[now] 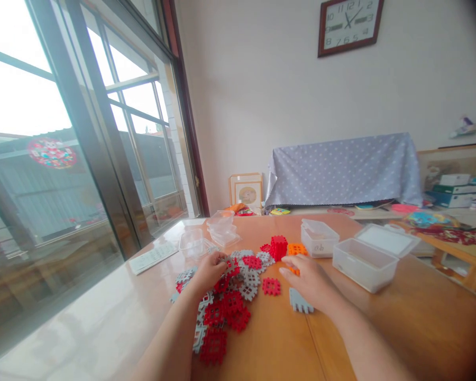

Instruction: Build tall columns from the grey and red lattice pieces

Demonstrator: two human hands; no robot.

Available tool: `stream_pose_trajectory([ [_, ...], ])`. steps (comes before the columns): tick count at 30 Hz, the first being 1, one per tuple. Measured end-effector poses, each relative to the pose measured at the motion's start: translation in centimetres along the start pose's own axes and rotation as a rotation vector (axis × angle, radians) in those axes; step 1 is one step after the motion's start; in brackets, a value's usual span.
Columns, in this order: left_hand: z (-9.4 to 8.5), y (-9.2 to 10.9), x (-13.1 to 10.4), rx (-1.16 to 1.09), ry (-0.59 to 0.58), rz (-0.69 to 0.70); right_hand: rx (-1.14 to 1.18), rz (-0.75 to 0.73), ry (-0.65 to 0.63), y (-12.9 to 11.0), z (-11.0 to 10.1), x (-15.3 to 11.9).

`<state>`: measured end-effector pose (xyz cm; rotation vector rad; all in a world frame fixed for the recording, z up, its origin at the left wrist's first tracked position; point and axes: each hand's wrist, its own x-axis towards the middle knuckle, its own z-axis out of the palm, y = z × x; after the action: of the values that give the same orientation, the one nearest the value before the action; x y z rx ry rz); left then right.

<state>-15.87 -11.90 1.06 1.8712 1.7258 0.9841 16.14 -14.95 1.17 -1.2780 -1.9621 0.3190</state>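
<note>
My left hand [210, 273] reaches into a loose pile of red and grey square interlocking tiles [232, 302]. Its fingers are curled together at the pile's far side, and what they pinch, if anything, is hidden. My right hand [310, 279] is stretched out with thumb and fingers apart, over orange tiles [297, 248] that it partly covers. A stack of red tiles [278, 247] stands just left of the orange ones. Under the right wrist lies a stack of grey tiles [300, 300]. One single red tile [271, 286] rests between the hands.
Two clear plastic boxes stand at the right: a smaller box [319, 239] and a larger box [365, 264] with its lid [388, 241] behind it. More clear containers [192, 243] and a printed sheet [153, 258] lie at the left. A glass window borders the table's left side.
</note>
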Motion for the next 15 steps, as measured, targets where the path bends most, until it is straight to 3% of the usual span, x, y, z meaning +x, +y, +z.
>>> stream_pose_trajectory([
  [4, -0.5, -0.1, 0.8, 0.214, 0.112, 0.023, 0.034, 0.010, 0.048, 0.5, 0.2, 0.3],
  [8, -0.2, 1.9, 2.1, 0.380, 0.027, 0.093, 0.055, 0.025, 0.085, 0.3, 0.1, 0.4],
  [15, 5.9, 6.0, 3.3, 0.619, -0.280, 0.293, 0.056, 0.028, 0.088, -0.1, 0.1, 0.4],
])
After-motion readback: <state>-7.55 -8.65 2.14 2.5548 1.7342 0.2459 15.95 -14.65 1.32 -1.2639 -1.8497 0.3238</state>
